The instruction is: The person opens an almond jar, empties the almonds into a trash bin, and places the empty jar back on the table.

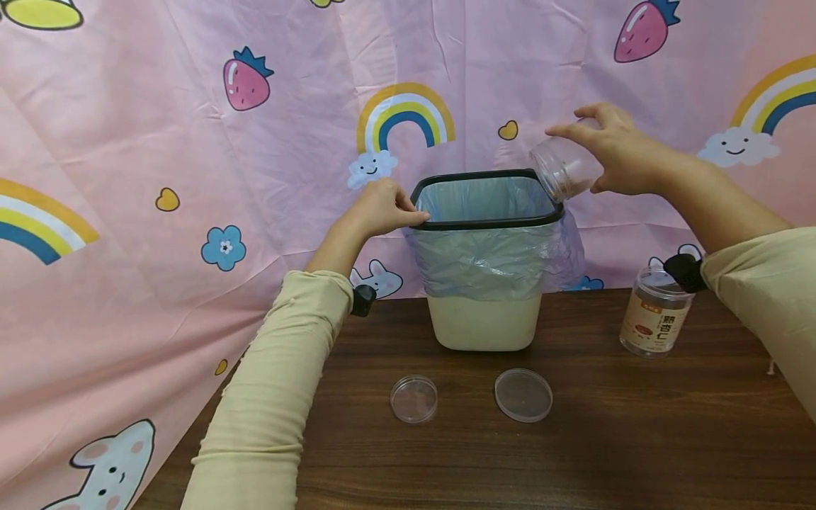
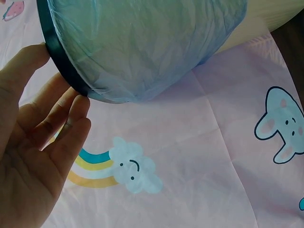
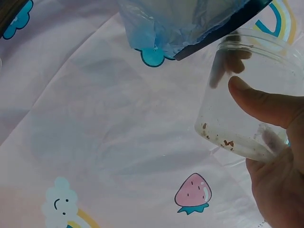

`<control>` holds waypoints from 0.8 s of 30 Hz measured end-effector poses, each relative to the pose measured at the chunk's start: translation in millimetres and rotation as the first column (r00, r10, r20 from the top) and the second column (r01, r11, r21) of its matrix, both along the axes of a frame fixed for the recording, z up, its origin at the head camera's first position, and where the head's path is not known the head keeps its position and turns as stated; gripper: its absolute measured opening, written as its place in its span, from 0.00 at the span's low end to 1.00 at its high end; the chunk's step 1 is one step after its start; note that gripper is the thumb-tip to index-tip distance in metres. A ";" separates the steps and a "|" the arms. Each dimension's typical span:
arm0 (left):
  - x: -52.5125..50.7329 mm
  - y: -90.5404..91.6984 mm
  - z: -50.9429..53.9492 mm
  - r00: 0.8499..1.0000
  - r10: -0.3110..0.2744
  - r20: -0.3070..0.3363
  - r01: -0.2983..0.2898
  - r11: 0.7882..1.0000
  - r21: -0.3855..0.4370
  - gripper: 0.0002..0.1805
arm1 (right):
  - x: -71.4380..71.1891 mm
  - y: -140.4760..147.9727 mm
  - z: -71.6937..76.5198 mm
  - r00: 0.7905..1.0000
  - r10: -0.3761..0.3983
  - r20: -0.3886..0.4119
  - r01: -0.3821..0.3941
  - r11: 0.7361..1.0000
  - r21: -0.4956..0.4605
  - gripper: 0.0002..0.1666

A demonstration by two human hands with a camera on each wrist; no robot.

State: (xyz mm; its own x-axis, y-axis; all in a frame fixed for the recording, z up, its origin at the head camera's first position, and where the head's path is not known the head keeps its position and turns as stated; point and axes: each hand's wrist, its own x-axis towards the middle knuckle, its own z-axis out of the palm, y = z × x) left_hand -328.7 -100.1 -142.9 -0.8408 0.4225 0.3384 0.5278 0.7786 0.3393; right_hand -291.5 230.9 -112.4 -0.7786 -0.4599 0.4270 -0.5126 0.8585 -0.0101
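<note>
A cream trash bin with a black rim stands upright, lined with a translucent bluish trash bag folded over its outside. My left hand pinches the rim at the bin's left front corner, thumb on top. My right hand grips a clear plastic jar, tilted mouth-down at the rim's right side. In the right wrist view, small brown crumbs cling inside the jar near its base, and darker brown pieces show by its mouth. Whether these pieces are inside the jar I cannot tell.
A second clear jar with a tan label stands right of the bin on the dark wooden table. Two clear round lids lie in front of the bin. A pink patterned cloth hangs behind.
</note>
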 end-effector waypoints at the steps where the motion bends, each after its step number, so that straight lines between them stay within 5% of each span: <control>1: 0.3 0.1 0.1 1.000 -0.001 0.001 0.001 1.000 0.003 0.14 | 0.0 0.1 0.1 1.000 -0.002 0.000 0.002 1.000 0.002 0.56; 24: 2.9 1.4 0.3 1.000 -0.001 0.017 0.000 1.000 0.023 0.14 | -0.4 -1.8 -0.7 0.999 -0.004 -0.036 0.005 1.000 0.021 0.56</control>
